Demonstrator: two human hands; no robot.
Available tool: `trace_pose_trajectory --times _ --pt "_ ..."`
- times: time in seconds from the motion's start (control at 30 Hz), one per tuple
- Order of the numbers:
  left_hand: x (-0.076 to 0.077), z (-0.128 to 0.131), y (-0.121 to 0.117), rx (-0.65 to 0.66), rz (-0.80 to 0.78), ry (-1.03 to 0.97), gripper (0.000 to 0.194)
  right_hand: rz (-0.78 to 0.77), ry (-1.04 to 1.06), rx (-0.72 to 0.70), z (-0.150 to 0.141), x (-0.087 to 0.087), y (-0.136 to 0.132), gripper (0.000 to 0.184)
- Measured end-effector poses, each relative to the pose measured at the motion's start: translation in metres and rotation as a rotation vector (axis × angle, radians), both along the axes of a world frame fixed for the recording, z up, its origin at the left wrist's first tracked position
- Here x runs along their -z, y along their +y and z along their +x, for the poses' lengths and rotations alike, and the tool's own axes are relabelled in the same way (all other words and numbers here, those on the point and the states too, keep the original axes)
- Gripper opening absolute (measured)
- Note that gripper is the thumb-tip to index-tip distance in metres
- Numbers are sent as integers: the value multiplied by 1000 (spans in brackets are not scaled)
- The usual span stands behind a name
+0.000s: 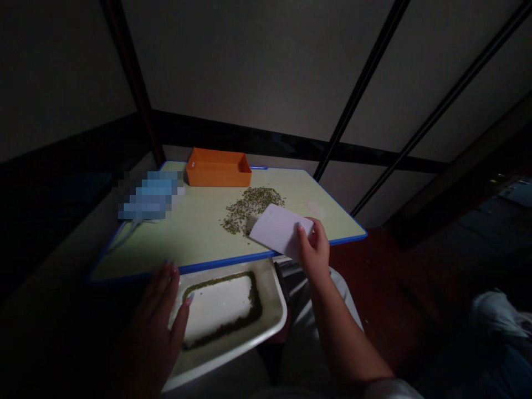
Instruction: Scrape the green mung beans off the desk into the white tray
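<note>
My right hand (315, 252) is closed on a white card (279, 230), thumb on top. The card is tilted over the front edge of the pale green table (195, 233), its far corner by a scattered pile of small green bits (253, 202), like dried herb or seeds. Below that edge sits a white tray (272, 293), with more green bits (253, 307) gathered along the sides of its floor. My left hand (160, 316) lies at the tray's left side, fingers stretched and thumb spread over the inside. The tray's left rim is hidden beneath it.
An orange open box (220, 174) stands at the table's back. A blurred light-blue object (152, 194) with a pale cord lies at the left. A faint pale patch (315, 208) shows on the right of the tabletop. Panelled wall (249, 66) rises behind.
</note>
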State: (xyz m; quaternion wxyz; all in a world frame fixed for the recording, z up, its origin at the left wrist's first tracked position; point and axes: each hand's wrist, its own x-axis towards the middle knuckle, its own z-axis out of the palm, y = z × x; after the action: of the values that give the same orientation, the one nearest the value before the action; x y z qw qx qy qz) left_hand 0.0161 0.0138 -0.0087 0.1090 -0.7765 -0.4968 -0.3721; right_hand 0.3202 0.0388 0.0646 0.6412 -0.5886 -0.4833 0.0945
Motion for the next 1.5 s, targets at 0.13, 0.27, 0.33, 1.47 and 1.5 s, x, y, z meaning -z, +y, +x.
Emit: trace_pose_trajectory --times 0.13,0.27,0.33,1.47,1.5 --pt "-2 0 0 2 28 15 65 12 12 6 0 -3 -5 21" --pt "-2 0 -1 -2 19 22 65 13 -22 -12 -2 -4 -11 21" --pt "-2 0 -1 -4 13 17 65 1 -39 -7 -2 -4 -13 20" --pt "-5 4 -2 -23 61 53 61 -59 -34 -151 -21 0 -17 21" --pt "-5 4 -2 -23 65 52 61 -55 -23 -174 -21 0 -17 21"
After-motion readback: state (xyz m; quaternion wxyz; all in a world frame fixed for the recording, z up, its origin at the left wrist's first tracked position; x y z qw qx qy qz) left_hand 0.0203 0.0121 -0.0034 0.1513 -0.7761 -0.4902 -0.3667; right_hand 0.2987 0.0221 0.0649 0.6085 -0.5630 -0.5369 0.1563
